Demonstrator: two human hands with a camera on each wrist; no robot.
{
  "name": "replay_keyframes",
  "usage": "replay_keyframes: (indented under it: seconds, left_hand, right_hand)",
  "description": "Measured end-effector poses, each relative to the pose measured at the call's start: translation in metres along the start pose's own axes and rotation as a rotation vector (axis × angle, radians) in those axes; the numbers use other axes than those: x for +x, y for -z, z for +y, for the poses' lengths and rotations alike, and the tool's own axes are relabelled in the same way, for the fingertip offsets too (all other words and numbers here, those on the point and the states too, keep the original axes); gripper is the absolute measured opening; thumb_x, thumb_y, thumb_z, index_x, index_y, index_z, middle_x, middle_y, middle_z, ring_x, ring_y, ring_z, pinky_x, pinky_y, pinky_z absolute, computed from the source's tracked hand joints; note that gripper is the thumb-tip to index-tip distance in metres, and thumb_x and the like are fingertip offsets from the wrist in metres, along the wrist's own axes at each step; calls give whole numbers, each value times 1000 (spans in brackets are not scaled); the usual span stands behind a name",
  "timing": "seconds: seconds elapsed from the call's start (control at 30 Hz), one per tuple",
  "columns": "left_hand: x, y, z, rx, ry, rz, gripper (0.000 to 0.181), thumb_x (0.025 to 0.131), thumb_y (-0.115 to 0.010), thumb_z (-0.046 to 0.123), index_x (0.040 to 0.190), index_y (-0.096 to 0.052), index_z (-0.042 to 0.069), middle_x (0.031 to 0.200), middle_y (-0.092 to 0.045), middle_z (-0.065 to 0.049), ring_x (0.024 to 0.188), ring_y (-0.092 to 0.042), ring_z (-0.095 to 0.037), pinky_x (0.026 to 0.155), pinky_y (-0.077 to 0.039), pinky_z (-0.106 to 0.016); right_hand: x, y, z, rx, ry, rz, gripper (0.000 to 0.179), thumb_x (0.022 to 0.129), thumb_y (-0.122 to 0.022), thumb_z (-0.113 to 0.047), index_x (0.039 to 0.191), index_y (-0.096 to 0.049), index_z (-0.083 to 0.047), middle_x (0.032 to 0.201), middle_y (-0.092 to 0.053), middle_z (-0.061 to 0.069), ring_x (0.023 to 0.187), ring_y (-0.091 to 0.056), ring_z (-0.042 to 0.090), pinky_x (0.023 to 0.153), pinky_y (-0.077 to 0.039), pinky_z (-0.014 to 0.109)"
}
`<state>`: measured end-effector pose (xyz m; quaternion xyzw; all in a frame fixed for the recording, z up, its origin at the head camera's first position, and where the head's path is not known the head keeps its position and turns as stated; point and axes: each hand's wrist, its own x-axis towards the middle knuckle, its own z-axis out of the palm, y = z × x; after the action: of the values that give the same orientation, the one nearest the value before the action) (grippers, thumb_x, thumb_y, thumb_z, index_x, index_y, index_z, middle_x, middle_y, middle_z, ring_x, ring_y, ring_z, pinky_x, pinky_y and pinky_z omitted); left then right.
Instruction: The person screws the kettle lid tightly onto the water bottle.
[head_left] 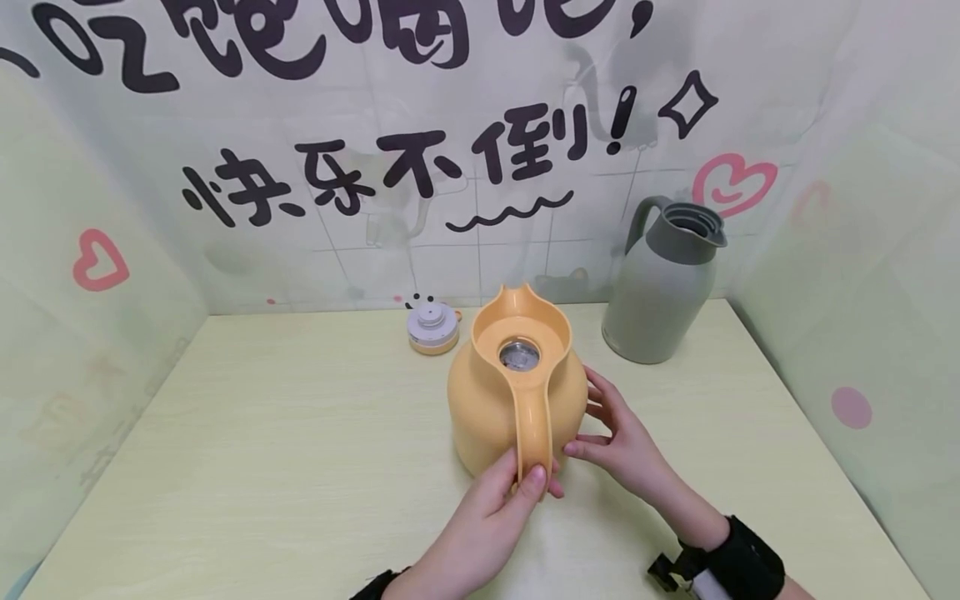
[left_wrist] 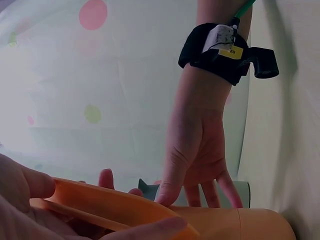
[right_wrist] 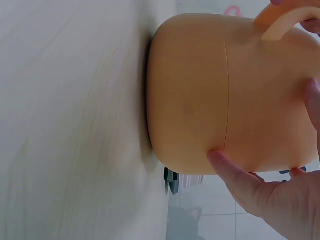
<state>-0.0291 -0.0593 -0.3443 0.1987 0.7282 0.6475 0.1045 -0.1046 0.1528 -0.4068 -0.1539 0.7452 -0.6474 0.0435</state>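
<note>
An orange thermos jug (head_left: 480, 417) stands on the table with its top uncovered, its handle turned toward me and its metallic mouth visible. My left hand (head_left: 483, 521) grips the lower part of the handle (head_left: 533, 421), thumb on top. Against the jug's right side, my right hand (head_left: 626, 442) rests with spread fingers. The left wrist view shows the right hand (left_wrist: 200, 150) beyond the handle, its fingers reaching to the jug. In the right wrist view the jug (right_wrist: 190, 95) appears sideways, and fingertips of the right hand (right_wrist: 285, 200) touch its wall.
A lilac-and-orange stopper (head_left: 432, 327) sits behind the jug to the left. At the back right stands a grey-green thermos jug (head_left: 660, 292) with a dark opening. A printed cloth (head_left: 420, 275) lines the back and sides of the pale table (head_left: 285, 450).
</note>
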Motion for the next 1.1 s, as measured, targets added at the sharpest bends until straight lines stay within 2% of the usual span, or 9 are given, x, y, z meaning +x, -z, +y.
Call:
replay_keyframes:
  seconds: [0.2,0.33,0.5,0.63,0.73,0.83,0.97,1.1]
  left_hand:
    - [-3,9,-2,31,5,-62,21,102,-47,25,115,-59,15,107,-63,4,107,-55,-14,93,-42,-34]
    - [-5,21,-1,103,20,-110,24,100,-51,29,119,-60,17,113,-63,6,108,-57,-13,91,-46,-34]
    - [-1,42,4,239,5,-139,25,97,-56,31,112,-65,13,106,-66,8,100,-60,-11,89,-46,-41]
    - [5,63,9,325,10,-141,24,95,-61,28,111,-66,11,99,-67,9,93,-61,-9,86,-47,-39]
    - [14,80,15,351,30,-118,24,94,-62,25,111,-66,8,97,-67,6,90,-62,-12,83,-49,-35]
    - [26,100,21,357,67,-70,23,94,-61,23,109,-66,5,93,-67,1,87,-63,-17,79,-51,-33]
    - [48,131,27,394,109,33,23,96,-58,20,108,-65,1,89,-68,-5,84,-64,-20,80,-51,-36]
    - [72,160,30,478,150,148,26,97,-56,20,110,-63,0,88,-68,-9,81,-65,-21,81,-50,-41]
  right_hand:
    - [-5,-2,-2,-64,-14,25,88,77,-79,-4,148,-29,-18,142,-38,18,124,-42,41,81,-52,34]
    - [-13,-5,-8,-121,-16,72,80,80,-78,-8,145,-32,-15,140,-40,17,121,-46,39,79,-52,33]
    - [-25,-14,-20,-151,24,169,60,87,-71,-9,138,-40,-11,137,-45,10,119,-49,28,77,-53,30]
    - [-33,-22,-31,-122,94,232,44,88,-67,0,128,-48,-5,125,-52,9,111,-54,18,72,-54,30]
    - [-39,-29,-39,-69,154,235,37,88,-63,7,121,-51,0,113,-54,15,102,-56,16,66,-55,32]
    - [-44,-36,-44,-16,213,192,33,88,-58,12,119,-51,2,106,-53,19,98,-56,17,61,-55,34]
    - [-49,-44,-46,36,248,106,31,91,-52,11,120,-51,0,107,-55,16,100,-55,19,62,-54,36]
    - [-52,-52,-48,70,227,68,29,93,-50,8,121,-52,0,110,-58,11,101,-57,18,69,-54,36]
